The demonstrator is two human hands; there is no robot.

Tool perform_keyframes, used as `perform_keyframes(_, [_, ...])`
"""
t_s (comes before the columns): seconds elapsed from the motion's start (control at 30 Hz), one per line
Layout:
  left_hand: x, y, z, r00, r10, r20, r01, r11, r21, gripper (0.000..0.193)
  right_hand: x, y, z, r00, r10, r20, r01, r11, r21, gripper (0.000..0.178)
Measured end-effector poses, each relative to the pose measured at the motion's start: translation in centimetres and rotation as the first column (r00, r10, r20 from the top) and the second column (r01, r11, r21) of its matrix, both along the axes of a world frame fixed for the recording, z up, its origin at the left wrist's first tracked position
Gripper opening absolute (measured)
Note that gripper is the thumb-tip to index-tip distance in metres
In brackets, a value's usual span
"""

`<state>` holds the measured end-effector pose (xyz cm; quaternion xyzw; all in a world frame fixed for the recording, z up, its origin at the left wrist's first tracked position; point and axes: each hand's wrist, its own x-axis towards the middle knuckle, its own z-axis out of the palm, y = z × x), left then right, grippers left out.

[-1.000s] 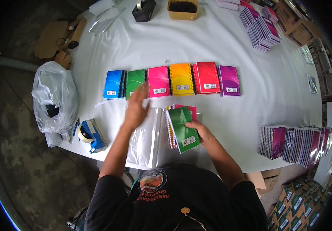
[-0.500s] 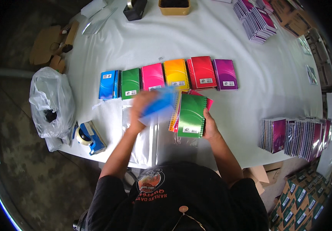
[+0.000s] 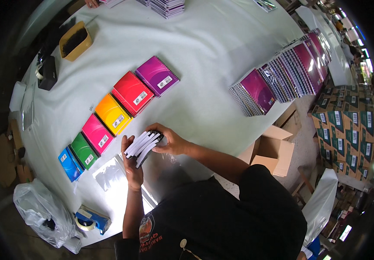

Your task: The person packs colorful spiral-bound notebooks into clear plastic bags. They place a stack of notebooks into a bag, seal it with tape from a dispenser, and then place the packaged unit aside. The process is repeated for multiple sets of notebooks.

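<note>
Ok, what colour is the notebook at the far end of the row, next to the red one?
Purple, with a small white label on its cover; the head view shows it clearly.

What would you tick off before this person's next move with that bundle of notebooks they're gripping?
1. Both hands on the bundle: ok. The left hand and right hand clasp the stack of notebooks from either side.
2. Edges squared up: not ok, the pages fan out unevenly.
3. Count and colours in the bundle: cannot tell, only white edges show.
4. Clear plastic sleeves close by: ok, lying on the table under the left forearm.
5. Tape dispenser at hand: ok, at the table's near edge.
6. Row of coloured notebooks kept tidy: ok, laid out blue to purple.
</note>
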<state>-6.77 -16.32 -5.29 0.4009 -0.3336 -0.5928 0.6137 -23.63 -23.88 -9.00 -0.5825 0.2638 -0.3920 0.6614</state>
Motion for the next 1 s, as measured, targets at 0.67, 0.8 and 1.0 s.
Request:
perform_keyframes(0.67, [-0.2, -13.9, -2.8, -0.105, 0.243, 0.964, 0.238, 0.948, -0.212, 0.055, -5.1, -1.7, 2.4, 0.917, -0.394, 0.063, 0.227, 0.645, 0.730, 0.049])
perform_keyframes(0.8, [-0.2, -14.3, -2.5, -0.003, 0.284, 0.959, 0.293, 0.917, -0.270, 0.038, -6.6, -1.6, 2.2, 0.924, -0.382, 0.013, 0.255, 0.641, 0.724, 0.056])
perform_keyframes(1.0, [-3.3, -7.4, 3.3, 0.131, 0.299, 0.945, 0.677, 0.669, -0.306, 0.035, -7.4, -1.3, 1.2, 0.885, -0.382, 0.268, 0.010, 0.589, 0.808, 0.060])
